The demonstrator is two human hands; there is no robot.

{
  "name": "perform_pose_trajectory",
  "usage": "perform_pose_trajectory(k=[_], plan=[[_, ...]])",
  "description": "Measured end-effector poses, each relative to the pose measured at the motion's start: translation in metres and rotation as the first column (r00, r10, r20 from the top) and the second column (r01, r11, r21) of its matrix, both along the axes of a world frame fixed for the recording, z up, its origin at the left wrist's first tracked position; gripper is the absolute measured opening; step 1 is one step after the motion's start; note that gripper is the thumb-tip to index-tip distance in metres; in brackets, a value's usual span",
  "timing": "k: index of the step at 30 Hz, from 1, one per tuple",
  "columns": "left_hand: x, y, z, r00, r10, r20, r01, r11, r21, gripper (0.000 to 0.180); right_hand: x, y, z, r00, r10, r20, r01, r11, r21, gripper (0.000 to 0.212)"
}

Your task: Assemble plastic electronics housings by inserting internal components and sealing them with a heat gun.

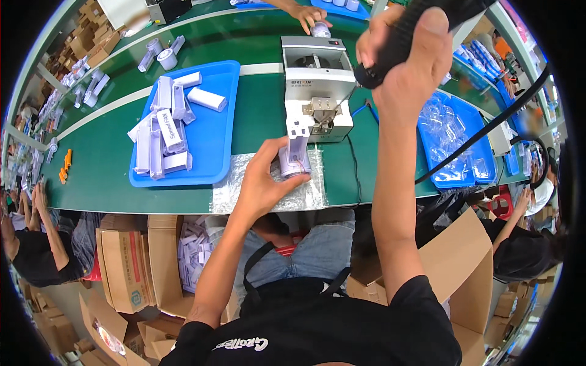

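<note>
My left hand (264, 178) is closed round a pale lavender plastic housing (296, 160), a round base with an upright rectangular post. It stands on clear plastic wrap (232, 190) at the table's near edge. Raised at the upper right, my right hand (410, 79) grips a black electric screwdriver (400, 46). The screwdriver's thin bit slants down and left to the front of a white and grey screw feeder (318, 90), just beyond the housing. Whether the bit touches a screw is too small to tell.
A blue tray (210, 174) of lavender casings lies left. To the right is a blue tray (455, 178) of clear plastic parts. Black cords (488, 127) cross the right side. Another person's hand (305, 15) holds a part beyond the feeder. Cardboard boxes (128, 262) flank my legs.
</note>
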State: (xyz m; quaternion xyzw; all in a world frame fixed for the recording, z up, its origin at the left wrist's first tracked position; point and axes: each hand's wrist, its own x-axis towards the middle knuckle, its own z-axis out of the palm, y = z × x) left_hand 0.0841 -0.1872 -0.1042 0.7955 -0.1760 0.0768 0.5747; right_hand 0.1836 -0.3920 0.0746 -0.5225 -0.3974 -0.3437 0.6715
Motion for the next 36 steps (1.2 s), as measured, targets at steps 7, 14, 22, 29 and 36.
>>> perform_pose_trajectory(k=[7,14,22,29,36], plan=[[-0.001,0.002,-0.002,1.000,-0.006,-0.026,0.006,1.000,-0.018,0.073,0.001,0.029,-0.005,0.932,0.361,0.018,-0.353,0.899,0.259,0.043],[-0.002,-0.001,-0.003,0.999,0.019,0.034,-0.019,1.000,0.011,0.074,-0.025,0.046,-0.008,0.142,0.882,0.450,-0.876,-0.100,0.472,0.072],[0.002,-0.003,-0.002,0.997,0.027,0.079,-0.030,0.999,0.044,0.076,-0.055,0.044,-0.003,0.921,0.388,-0.040,-0.368,0.898,0.242,0.080],[0.001,0.013,-0.005,0.988,0.074,0.137,-0.082,0.995,0.053,0.073,-0.042,0.037,-0.024,0.910,0.274,-0.311,-0.284,0.959,0.013,0.082],[-0.004,-0.013,-0.012,0.997,-0.023,0.076,0.028,0.997,-0.070,0.078,-0.044,-0.007,-0.045,0.909,0.268,-0.318,-0.282,0.959,0.003,0.065]])
